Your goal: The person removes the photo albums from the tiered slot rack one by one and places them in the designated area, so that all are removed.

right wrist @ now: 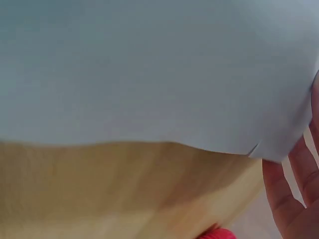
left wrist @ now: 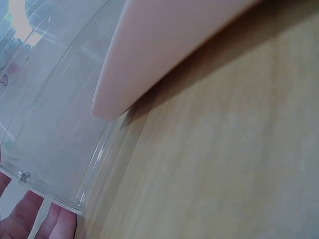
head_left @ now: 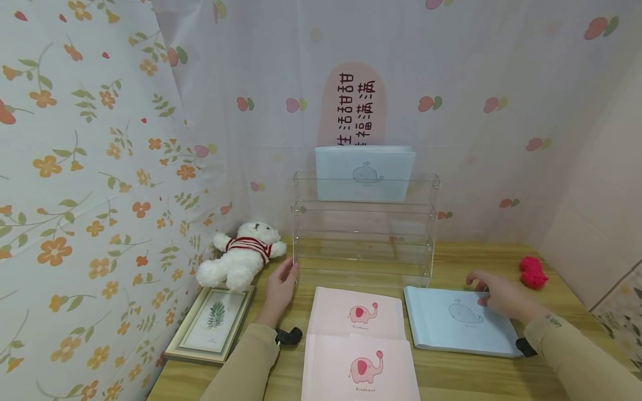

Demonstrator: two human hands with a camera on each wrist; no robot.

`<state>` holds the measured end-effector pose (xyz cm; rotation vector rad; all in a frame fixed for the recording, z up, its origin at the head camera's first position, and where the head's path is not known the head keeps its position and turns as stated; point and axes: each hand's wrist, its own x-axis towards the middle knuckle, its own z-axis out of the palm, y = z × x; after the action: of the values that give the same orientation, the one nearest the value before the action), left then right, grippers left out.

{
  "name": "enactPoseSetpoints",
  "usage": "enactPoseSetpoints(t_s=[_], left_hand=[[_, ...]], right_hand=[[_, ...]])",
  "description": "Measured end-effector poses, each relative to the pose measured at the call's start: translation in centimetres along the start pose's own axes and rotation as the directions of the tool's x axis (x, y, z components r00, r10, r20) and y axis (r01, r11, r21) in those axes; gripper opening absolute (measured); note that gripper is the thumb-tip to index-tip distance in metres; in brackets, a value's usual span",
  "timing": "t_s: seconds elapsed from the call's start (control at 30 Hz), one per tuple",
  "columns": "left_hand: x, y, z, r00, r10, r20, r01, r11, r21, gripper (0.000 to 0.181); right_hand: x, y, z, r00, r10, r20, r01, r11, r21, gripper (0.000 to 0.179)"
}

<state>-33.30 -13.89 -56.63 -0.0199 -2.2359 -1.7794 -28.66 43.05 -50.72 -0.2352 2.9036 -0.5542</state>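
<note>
A clear acrylic rack (head_left: 363,245) with several tiers stands at the back of the table. A light blue book (head_left: 365,174) with a whale drawing leans in its top tier. My left hand (head_left: 282,287) touches the rack's left side, fingers (left wrist: 25,214) along the side panel's edge. My right hand (head_left: 501,295) is at the far right part of another blue whale book (head_left: 451,323), thumb over the cover and fingers (right wrist: 279,194) at the corner. Two pink elephant books (head_left: 358,356) lie in front of the rack, the nearer overlapping the farther.
At the left, a white teddy bear (head_left: 246,253) in a striped top reclines behind a framed leaf picture (head_left: 213,320). A red bundle (head_left: 533,273) sits on the right side of the wooden table (head_left: 461,379). A patterned curtain (head_left: 271,72) hangs behind the rack.
</note>
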Motion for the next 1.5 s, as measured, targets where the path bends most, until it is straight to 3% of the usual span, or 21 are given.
enactPoseSetpoints(t_s=[0.33,0.47,0.6,0.73,0.9,0.97,1.13,1.37,1.5], left_hand=[[0.3,-0.3,0.0,1.0,0.0,-0.003,0.0,1.0,0.017,0.043],[0.3,-0.3,0.1,1.0,-0.005,-0.001,0.005,1.0,0.021,0.043],[0.2,-0.2,0.0,1.0,-0.009,-0.003,0.009,1.0,0.014,0.041],[0.2,-0.1,0.0,1.0,-0.002,0.002,0.002,1.0,0.015,0.039],[0.2,-0.1,0.0,1.0,-0.006,0.003,0.006,1.0,0.016,0.04],[0.2,-0.1,0.0,1.0,-0.01,0.002,0.01,1.0,0.017,0.042],[0.2,-0.2,-0.1,1.0,-0.016,-0.001,0.016,1.0,0.023,0.042],[0.3,-0.3,0.0,1.0,-0.005,0.001,0.005,1.0,0.013,0.041],[0.3,-0.3,0.0,1.0,0.002,-0.001,-0.002,1.0,0.011,0.041]], right_hand=[[0.2,0.0,0.1,0.999,-0.012,-0.038,0.014,0.999,0.043,0.045],[0.4,-1.3,-0.9,0.992,0.006,-0.126,0.007,0.995,0.102,0.041],[0.8,-4.3,-3.4,0.958,0.013,-0.286,0.035,0.986,0.163,0.04],[1.3,-7.8,-6.7,0.906,-0.013,-0.423,0.098,0.979,0.18,0.044],[2.4,-12.3,-10.8,0.854,-0.046,-0.517,0.174,0.964,0.202,0.055],[3.1,-14.0,-12.1,0.853,-0.059,-0.519,0.196,0.957,0.212,0.061],[5.3,-18.2,-14.7,0.877,-0.097,-0.47,0.223,0.95,0.22,0.072],[8.2,-22.5,-17.6,0.845,-0.151,-0.512,0.286,0.938,0.195,0.077],[9.3,-24.3,-19.2,0.866,-0.125,-0.485,0.253,0.945,0.207,0.081]])
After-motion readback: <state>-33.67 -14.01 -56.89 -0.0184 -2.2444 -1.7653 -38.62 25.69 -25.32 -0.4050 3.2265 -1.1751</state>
